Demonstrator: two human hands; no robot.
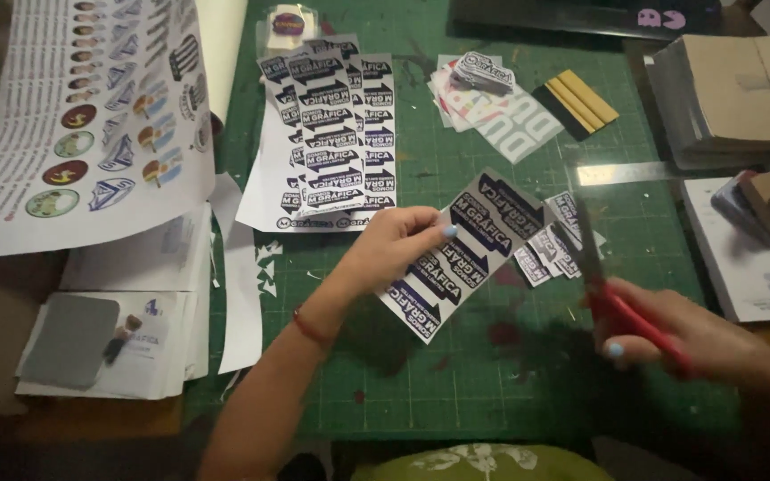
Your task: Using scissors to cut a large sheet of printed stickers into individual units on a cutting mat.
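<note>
1. Nearest the camera, at six o'clock, a green cushion with a pale leaf pattern point(483, 463) shows at the bottom edge
2. At five o'clock the right hand point(679, 334) is closed around the red handles of a pair of scissors point(612, 289), whose dark blades point up toward twelve o'clock; whether the blades are parted cannot be told
3. Near the centre the left hand point(394, 249), with a red band on the wrist, pinches the left edge of a strip of printed stickers point(465, 254) between thumb and fingers, holding it tilted just above the green cutting mat point(456, 374)
4. Just right of the strip, at three o'clock, small cut stickers point(550, 249) lie on the mat close to the scissor blades
5. At twelve o'clock a larger sheet of the same stickers point(327, 134) lies flat
6. At ten o'clock a big white sheet of round and shield-shaped stickers point(82, 116) hangs over the mat's edge
7. At one o'clock sits a yellow and black squeegee point(577, 102)
</note>
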